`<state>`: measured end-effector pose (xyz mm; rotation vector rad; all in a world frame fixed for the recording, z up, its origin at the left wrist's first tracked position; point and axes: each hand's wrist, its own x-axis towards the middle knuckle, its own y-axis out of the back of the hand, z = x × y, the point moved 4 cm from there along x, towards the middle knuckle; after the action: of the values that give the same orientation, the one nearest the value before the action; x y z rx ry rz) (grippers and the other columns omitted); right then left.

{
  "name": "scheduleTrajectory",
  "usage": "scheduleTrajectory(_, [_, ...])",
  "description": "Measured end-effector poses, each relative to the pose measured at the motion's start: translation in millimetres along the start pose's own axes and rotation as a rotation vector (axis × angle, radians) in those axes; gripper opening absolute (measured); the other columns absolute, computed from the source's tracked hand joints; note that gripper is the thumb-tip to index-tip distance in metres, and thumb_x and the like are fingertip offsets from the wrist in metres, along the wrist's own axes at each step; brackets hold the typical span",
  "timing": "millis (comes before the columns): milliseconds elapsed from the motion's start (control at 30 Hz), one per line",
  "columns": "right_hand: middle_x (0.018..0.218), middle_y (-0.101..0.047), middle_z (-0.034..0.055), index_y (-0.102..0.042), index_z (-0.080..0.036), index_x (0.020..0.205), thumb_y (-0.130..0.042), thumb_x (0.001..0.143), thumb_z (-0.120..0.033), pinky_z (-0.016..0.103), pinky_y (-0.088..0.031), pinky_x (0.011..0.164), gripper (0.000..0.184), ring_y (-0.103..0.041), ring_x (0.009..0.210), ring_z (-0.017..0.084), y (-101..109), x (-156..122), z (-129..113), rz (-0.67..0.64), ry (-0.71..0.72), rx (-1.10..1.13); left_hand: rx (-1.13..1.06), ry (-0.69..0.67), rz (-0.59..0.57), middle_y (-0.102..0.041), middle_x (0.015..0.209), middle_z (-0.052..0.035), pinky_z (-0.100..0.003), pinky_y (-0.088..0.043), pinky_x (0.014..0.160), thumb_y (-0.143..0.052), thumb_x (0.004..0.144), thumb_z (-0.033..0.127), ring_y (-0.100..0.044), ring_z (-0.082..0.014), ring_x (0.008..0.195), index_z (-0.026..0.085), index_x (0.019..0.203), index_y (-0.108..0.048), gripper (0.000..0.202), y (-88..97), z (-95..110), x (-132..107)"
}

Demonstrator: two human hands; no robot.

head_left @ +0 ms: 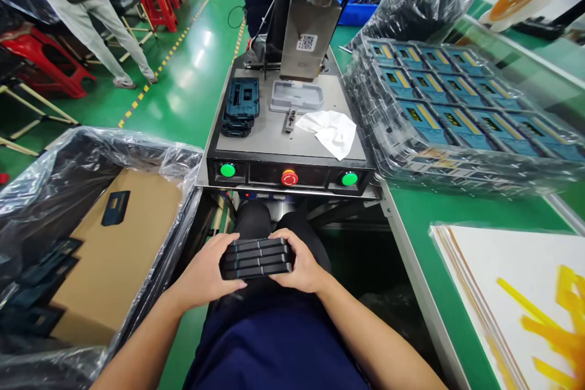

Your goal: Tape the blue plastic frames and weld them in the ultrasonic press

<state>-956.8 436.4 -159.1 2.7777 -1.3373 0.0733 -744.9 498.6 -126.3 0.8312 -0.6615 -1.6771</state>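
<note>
Above my lap, a stack of several dark plastic housings [258, 258] is held level between my two hands. My left hand [208, 273] grips its left end, thumb and fingers closed round it. The right end is in the grasp of my right hand [298, 262]. In front of me stands a press machine [301, 30] with a grey fixture [297, 96] under its head. More dark housings [241, 103] lie piled at the left of its metal plate, and a white cloth [336, 133] is crumpled at the right.
A plastic-lined bin [137, 207] with cardboard and dark parts is at my left. Stacked clear trays [457, 103] of parts stand at right, near white sheets [512, 292] with yellow strips. Green buttons [227, 169] and a red stop button [289, 178] line the machine's front. A person [86, 12] stands far left.
</note>
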Motion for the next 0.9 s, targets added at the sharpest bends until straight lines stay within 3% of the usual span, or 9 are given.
scheduleTrajectory(67, [0.110,-0.054,0.0065,-0.044,-0.022,0.116,-0.071,0.062,-0.022,0.036,-0.048,0.088,0.061,-0.056,0.102,0.021,-6,-1,11,-0.007,0.023,-0.005,0.006,-0.024,0.036,-0.048,0.130,-0.0111,-0.046,-0.038,0.105,-0.072,0.068,0.034,-0.045,-0.0278,0.122,0.022,0.132,-0.039,0.073,-4.5,-6,-3])
scheduleTrajectory(200, [0.130,-0.047,0.0110,-0.039,-0.022,0.125,-0.072,0.061,-0.018,0.045,-0.034,0.107,0.072,-0.043,0.126,0.027,-16,-3,36,-0.007,0.088,-0.089,0.055,-0.104,0.108,-0.050,0.126,-0.0118,-0.048,-0.037,0.105,-0.071,0.069,0.033,-0.044,-0.0290,0.120,0.021,0.132,-0.038,0.072,-11.4,-14,-7])
scheduleTrajectory(400, [0.134,-0.046,0.0113,-0.023,-0.025,0.140,-0.070,0.065,-0.016,0.040,-0.045,0.098,0.089,-0.055,0.110,0.021,-28,-7,71,-0.048,-0.061,-0.036,-0.092,0.048,0.142,-0.042,0.135,-0.0119,-0.050,-0.032,0.110,-0.074,0.066,0.031,-0.037,-0.0296,0.129,0.023,0.139,-0.026,0.087,-28.0,-37,-7])
scheduleTrajectory(500, [0.144,-0.035,0.0125,-0.017,-0.026,0.143,-0.072,0.065,-0.017,0.044,-0.036,0.107,0.096,-0.043,0.127,0.025,-28,-12,77,-0.026,-0.034,-0.050,-0.201,0.053,0.151,-0.034,0.142,-0.0122,-0.051,-0.027,0.113,-0.073,0.066,0.027,-0.031,-0.0298,0.135,0.024,0.139,-0.025,0.087,-39.4,-37,-7])
scheduleTrajectory(633, [0.150,-0.025,0.0138,-0.006,-0.026,0.147,-0.074,0.067,-0.021,0.047,-0.030,0.111,0.105,-0.032,0.136,0.027,-27,-16,85,-0.031,-0.030,-0.075,-0.342,0.063,0.126,-0.033,0.146,-0.0135,-0.051,-0.029,0.112,-0.071,0.069,0.024,-0.034,-0.0301,0.135,0.025,0.143,-0.018,0.091,-50.9,-34,-9])
scheduleTrajectory(900, [0.152,-0.022,0.0150,0.000,-0.025,0.148,-0.075,0.069,-0.025,0.048,-0.024,0.113,0.108,-0.025,0.139,0.026,-27,-16,85,-0.044,-0.013,-0.116,-0.309,0.053,0.130,-0.026,0.150,-0.0140,-0.052,-0.025,0.113,-0.070,0.071,0.028,-0.026,-0.0287,0.139,0.027,0.146,0.000,0.103,-56.3,-36,-9])
